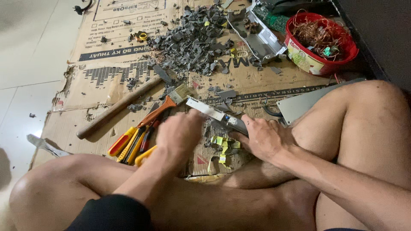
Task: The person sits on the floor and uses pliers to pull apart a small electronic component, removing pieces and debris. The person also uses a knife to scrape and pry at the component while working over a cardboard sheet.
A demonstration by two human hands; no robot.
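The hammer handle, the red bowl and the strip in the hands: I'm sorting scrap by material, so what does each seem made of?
The hammer handle looks like bare wood: brown, matte, worn. The red bowl seems glossy plastic, and the tangle inside it looks like copper wire by its reddish shine. The strip held by the left hand and right hand looks like pale sheet metal, though painted plastic is possible.

Bare cardboard [274, 79] lies open between the grey shard pile [190, 38] and the hands. Leftward, the wooden hammer handle [117, 107], paintbrush [169, 102] and yellow-handled tools [130, 143] block the way; rightward, the raised knee [359, 115] and red tub [321, 42] close it.
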